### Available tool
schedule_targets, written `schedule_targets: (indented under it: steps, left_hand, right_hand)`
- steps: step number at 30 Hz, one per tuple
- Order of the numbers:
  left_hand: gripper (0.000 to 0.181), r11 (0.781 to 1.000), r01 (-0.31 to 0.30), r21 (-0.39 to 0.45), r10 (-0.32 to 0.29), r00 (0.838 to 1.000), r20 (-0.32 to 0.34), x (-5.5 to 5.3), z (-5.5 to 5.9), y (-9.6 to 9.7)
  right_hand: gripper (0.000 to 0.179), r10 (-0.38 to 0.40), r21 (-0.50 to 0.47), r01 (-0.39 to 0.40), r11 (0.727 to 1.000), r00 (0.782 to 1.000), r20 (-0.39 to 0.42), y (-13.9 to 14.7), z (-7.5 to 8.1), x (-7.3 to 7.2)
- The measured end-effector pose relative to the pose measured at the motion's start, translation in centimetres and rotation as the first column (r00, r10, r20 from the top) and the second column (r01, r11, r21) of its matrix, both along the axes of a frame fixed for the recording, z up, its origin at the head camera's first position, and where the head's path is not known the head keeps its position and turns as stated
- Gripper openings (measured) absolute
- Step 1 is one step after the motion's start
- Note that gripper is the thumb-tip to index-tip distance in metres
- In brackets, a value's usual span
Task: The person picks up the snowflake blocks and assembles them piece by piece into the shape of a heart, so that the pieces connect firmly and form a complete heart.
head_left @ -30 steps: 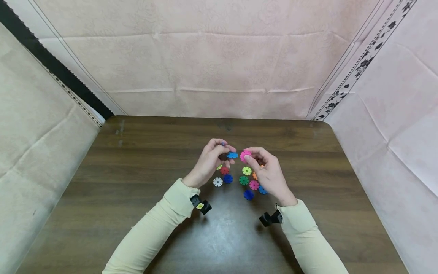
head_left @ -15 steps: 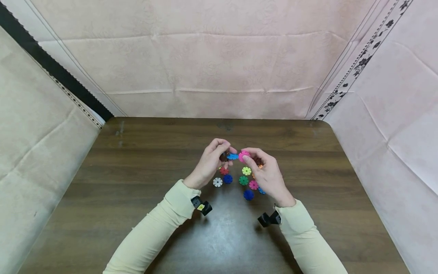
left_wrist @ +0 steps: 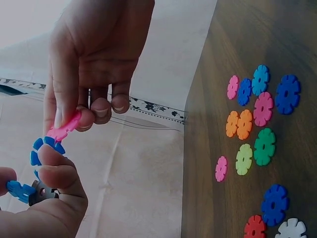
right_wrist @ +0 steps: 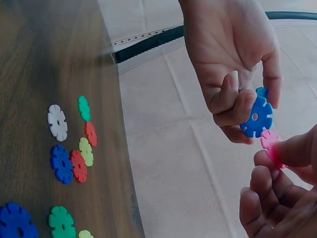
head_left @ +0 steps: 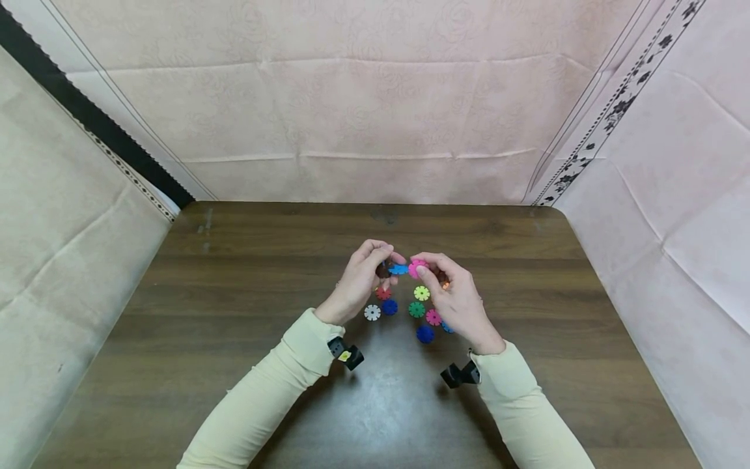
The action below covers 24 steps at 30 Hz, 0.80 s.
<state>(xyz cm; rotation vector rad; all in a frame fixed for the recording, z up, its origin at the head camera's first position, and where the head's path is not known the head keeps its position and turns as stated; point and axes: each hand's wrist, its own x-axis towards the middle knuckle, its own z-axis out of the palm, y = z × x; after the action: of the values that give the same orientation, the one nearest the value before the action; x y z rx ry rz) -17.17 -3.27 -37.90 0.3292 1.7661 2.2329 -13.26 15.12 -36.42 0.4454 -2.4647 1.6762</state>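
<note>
My left hand [head_left: 359, 277] grips a small cluster of notched plastic flower discs above the table. A blue disc [right_wrist: 256, 118] sticks out from its fingers, and in the left wrist view a dark grey disc [left_wrist: 43, 193] and a lighter blue disc [left_wrist: 20, 191] show lower in the grip. Between thumb and forefinger, my right hand [head_left: 463, 299] pinches a pink disc [head_left: 417, 268]. The pink disc's edge meets the rim of the blue one, at an angle to it. Fingers partly hide both pieces.
Loose discs lie on the wooden table [head_left: 263, 404] below the hands: a white one [head_left: 372, 312], a red one [head_left: 383, 293], a green one [head_left: 416, 309], a dark blue one [head_left: 425, 334] and several more. Pale cloth [head_left: 363, 117] hangs behind the table.
The right hand has brought the pink disc slightly left, from a small gap until it meets the blue disc. Over the last half second the hands have barely moved.
</note>
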Motion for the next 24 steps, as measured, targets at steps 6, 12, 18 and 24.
schedule_targets:
  steps: [6,12,18,24]
  left_hand:
    - [0.025,0.998,0.014,-0.054,-0.014,1.0,0.006,0.0,0.1,0.1]
    - [0.028,0.997,-0.001,-0.079,-0.001,1.0,-0.023,-0.1,-0.2,0.4]
    - [0.029,0.997,-0.008,-0.082,0.005,1.0,-0.028,0.1,-0.2,0.8]
    - [0.032,0.999,0.025,-0.033,-0.026,0.999,-0.029,0.1,0.2,0.9]
  right_hand:
    - [0.021,0.02,0.011,-0.019,1.0,0.997,-0.078,-0.4,0.2,0.1]
    - [0.02,-0.007,0.017,0.009,1.0,0.995,-0.103,-0.3,-1.6,-0.9]
    - [0.019,0.004,0.016,-0.002,1.0,0.991,-0.137,-0.2,-2.2,-1.7]
    - [0.023,-0.018,-0.018,0.017,1.0,0.995,-0.101,0.2,-1.9,-2.0]
